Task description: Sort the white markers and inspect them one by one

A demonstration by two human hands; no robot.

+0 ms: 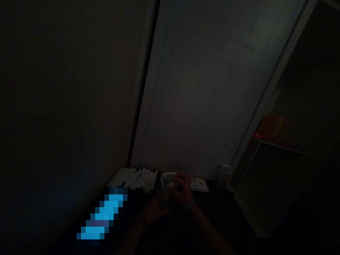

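Observation:
The scene is very dark. A clear plastic case (168, 187) with a pale rim and a dim printed label stands tilted between my hands. My left hand (155, 209) is wrapped round its lower left side, with the fingers partly lost in shadow. On the case's upper right side, my right hand (182, 187) has its fingers bent against the plastic; a band shows on that wrist. Left of the case lies a row of several white marker pens (135, 179), side by side. Just right of my right hand is a flat white card or box with small coloured pictures (199, 184).
A second clear container (225, 175) stands by the pale panel (202, 92) at the back. To the right is a box-like shelf unit (276, 184) with an orange object (271, 125) on top. A bright blue pixelated patch (103, 216) lies at the lower left.

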